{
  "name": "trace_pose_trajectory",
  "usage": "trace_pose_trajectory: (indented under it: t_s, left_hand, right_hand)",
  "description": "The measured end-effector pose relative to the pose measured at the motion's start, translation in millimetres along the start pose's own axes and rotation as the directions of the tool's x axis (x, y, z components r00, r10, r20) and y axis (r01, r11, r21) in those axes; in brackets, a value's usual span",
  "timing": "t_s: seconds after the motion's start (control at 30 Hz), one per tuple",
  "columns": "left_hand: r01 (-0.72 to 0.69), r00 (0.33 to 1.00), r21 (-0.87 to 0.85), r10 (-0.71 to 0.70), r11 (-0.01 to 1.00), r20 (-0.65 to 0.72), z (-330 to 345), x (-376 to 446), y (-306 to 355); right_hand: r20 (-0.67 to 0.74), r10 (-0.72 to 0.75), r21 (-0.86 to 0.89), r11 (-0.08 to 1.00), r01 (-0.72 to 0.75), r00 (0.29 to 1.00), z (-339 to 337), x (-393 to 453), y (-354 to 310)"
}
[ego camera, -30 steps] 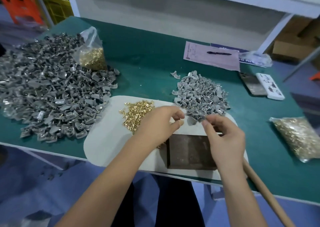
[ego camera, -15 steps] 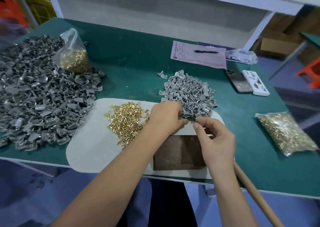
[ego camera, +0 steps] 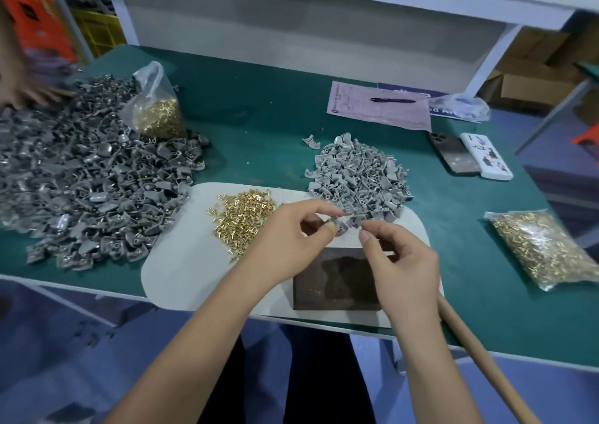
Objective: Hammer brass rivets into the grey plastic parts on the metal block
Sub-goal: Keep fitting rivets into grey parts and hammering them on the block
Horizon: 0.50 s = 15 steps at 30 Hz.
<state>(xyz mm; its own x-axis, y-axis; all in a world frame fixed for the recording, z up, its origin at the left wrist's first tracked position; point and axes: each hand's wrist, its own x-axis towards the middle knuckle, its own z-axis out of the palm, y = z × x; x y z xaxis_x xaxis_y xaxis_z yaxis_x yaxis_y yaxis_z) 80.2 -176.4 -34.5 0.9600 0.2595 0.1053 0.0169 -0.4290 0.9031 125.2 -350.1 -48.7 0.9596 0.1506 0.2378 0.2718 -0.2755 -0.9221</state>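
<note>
The metal block lies flat on a pale mat at the near edge of the green counter, directly below and between the two hands. The left hand is raised just above the block's far left corner, thumb and forefinger curled in a pinch around one grey plastic part. The right hand hovers over the block's right side, its thumb and forefinger closed in a narrow pinch on a second grey piece, just beside the first; whether the two pieces touch cannot be told.

A loose heap of brass rivets sits on the mat just left of the left hand. A small pile of grey plastic parts lies just beyond the fingertips, partly on the mat's far edge. A much larger pile of grey parts spreads over the counter's left side, with an open bag of rivets standing on it. A sealed rivet bag lies to the right, well apart from the hands. A wooden handle runs from beneath the right wrist toward the lower right.
</note>
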Motion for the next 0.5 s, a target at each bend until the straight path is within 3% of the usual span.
trace_pose_trajectory:
  t_s: [0.17, 0.37, 0.5]
  left_hand:
    - [0.061, 0.998, -0.057, -0.063, 0.996, -0.028, -9, -19, 0]
    - [0.032, 0.999, -0.144, -0.035, 0.989, -0.018, -11, -40, -8]
    - [0.049, 0.999, -0.100, -0.048, 0.994, 0.014, -2, -56, -12]
  right_hand:
    - [0.055, -0.029, 0.012, 1.000, 0.028, 0.998, 6, -10, -10]
    - [0.130, -0.065, -0.010, 0.998, 0.067, 0.989, 8, -22, -12]
    - [0.162, -0.142, -0.054, 0.987, 0.152, 0.977, 3, -29, -10]
